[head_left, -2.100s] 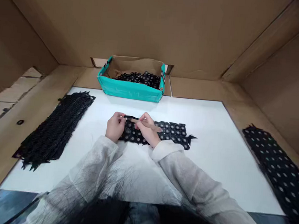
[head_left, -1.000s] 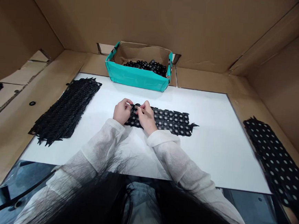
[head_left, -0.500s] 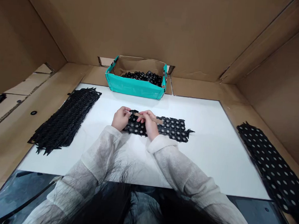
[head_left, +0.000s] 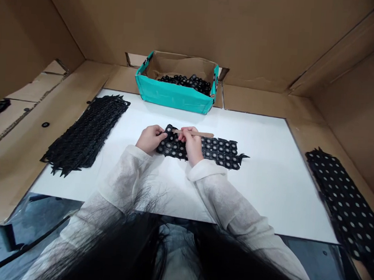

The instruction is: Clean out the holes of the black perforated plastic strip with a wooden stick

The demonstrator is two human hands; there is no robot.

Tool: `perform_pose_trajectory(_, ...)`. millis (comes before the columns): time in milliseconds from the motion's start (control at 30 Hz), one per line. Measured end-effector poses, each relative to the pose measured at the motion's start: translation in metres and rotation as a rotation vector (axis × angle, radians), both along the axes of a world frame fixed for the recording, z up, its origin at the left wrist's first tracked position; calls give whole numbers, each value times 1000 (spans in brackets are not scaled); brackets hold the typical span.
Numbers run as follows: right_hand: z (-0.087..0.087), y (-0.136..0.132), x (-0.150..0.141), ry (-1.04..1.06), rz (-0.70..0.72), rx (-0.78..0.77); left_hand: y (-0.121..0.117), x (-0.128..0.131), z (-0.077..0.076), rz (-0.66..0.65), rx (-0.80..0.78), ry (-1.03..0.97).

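Observation:
A black sheet (head_left: 220,152) set with rows of small ring-like discs lies flat on the white board, with a pointed tab at its right end. My left hand (head_left: 151,139) pinches the sheet's far left corner between thumb and fingers. In my right hand (head_left: 192,144) is a flat wooden stick (head_left: 207,135), held like a pen over the sheet. The stick's left tip is near the raised far left corner. My right hand covers the middle of the sheet.
Behind stands a teal-sided cardboard box (head_left: 174,96) of loose black rings (head_left: 191,83). A stack of black sheets (head_left: 85,134) lies at the left, and more disc-filled sheets (head_left: 344,200) at the right. Cardboard walls (head_left: 196,20) surround the white board (head_left: 267,193).
The view has tilted, so things sit higher in the picture. The stick has turned to nearly level in my right hand. My left hand has shifted its grip at the sheet's left corner.

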State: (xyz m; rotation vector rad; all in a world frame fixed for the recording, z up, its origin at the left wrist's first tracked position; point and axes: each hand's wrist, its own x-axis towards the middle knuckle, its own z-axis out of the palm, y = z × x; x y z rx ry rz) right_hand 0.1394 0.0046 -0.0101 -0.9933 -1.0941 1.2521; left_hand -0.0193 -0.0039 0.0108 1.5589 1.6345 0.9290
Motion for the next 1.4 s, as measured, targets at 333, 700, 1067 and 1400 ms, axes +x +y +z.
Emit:
perform_pose_trajectory(333,-2,7,4,238,-182,-162,4,4,-3,94,-133,-224)
perform_pose_trajectory(700,-1,-4,-1,-48,6,62,-1,2,7,87,-229,-282)
perform_pose_trajectory(1067,1,-7,1,-100,74,118,-1,4,4,113,-212,-222)
perform_pose_trajectory(1400,7,-11,1,-294,128,204,-3,7,0,132,-109,-86)
